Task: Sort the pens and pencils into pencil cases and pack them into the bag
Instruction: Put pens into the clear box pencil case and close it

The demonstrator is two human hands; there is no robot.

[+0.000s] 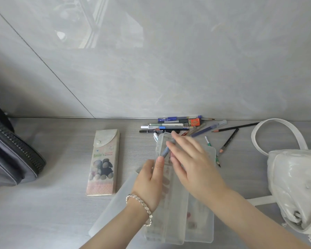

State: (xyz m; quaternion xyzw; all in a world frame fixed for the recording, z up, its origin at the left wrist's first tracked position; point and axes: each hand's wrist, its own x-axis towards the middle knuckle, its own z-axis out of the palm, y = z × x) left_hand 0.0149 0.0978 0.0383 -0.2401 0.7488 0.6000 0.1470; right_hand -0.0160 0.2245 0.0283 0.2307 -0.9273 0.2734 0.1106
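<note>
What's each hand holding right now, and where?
Left hand grips the translucent pencil case by its left edge; right hand, fingers straight, holds nothing.

Zipped bag [13, 159] far left, flap case [104, 162] beside open case [180, 212] — pens [169, 125] behind, strapped bag [294, 177] right

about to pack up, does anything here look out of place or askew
Mostly tidy. Two black pencils lie splayed in a V right of the lined-up pile of pens, near the white bag's strap, and a green pencil seems to run partly under the frosted clear plastic pencil case. Nothing looks spilled or broken.
</note>
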